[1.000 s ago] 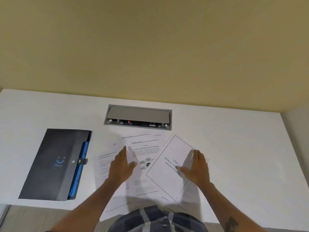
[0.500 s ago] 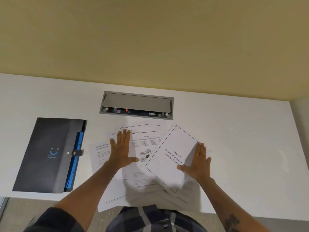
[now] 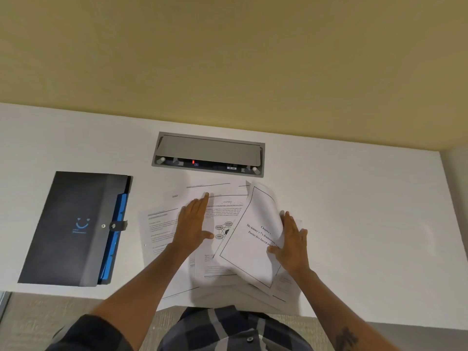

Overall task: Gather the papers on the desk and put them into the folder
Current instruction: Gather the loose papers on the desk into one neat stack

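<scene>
Several white printed papers (image 3: 166,231) lie overlapped on the white desk (image 3: 367,224) in front of me. My left hand (image 3: 193,224) rests flat on the middle sheets, fingers together and pointing away. My right hand (image 3: 291,240) presses against the right edge of the top sheet (image 3: 249,247), a bordered title page, which curls upward along that side. A dark grey folder (image 3: 73,229) with a blue smile mark and blue inner tabs lies closed by a snap strap at the desk's left, apart from both hands.
A grey recessed power and cable box (image 3: 209,154) is set into the desk just beyond the papers. A yellow wall rises behind the desk. The desk's near edge runs just under the paper pile, some sheets overhanging it.
My right hand has pushed leftward, so the title page now bows up at its right side. My left hand stayed flat on the middle sheets.
</scene>
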Action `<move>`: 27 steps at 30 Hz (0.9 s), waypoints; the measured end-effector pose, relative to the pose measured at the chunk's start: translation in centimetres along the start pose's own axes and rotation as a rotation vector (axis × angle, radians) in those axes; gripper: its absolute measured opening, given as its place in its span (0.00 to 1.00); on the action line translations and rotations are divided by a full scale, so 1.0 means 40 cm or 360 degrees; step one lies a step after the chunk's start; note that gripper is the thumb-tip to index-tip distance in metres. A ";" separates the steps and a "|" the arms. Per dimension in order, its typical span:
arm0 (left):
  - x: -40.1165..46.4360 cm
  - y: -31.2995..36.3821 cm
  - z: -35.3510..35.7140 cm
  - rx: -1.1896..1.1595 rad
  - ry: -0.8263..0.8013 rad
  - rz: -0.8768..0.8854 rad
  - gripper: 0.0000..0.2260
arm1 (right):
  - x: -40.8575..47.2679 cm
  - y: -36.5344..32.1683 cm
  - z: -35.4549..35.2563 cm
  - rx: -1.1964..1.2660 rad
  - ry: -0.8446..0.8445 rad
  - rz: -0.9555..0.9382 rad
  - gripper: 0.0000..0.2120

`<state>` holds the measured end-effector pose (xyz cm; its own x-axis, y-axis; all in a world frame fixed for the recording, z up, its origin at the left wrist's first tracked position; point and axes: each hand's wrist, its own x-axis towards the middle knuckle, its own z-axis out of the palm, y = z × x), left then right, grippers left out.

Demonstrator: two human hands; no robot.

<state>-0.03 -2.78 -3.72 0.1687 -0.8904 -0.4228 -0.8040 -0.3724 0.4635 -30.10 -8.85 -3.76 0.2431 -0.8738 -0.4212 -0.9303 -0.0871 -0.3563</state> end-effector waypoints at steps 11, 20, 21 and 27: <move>-0.004 0.018 0.008 -0.0146 0.0028 -0.0179 0.56 | -0.023 -0.073 0.035 0.0148 0.0027 0.0075 0.56; -0.003 -0.010 0.013 -0.0021 0.0081 -0.0112 0.59 | -0.043 -0.109 0.044 -0.0069 0.0097 -0.0045 0.61; -0.003 -0.012 0.013 -0.0015 0.0086 -0.0105 0.59 | -0.043 -0.114 0.046 -0.0096 0.0089 -0.0035 0.61; -0.003 -0.025 0.017 0.0005 0.0132 -0.0103 0.57 | -0.035 -0.135 0.051 -0.0172 0.0073 0.0000 0.64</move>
<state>0.39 -2.13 -4.66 0.2665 -0.8832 -0.3859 -0.7916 -0.4290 0.4352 -24.88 -6.17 -2.95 0.2328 -0.8945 -0.3817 -0.9550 -0.1361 -0.2636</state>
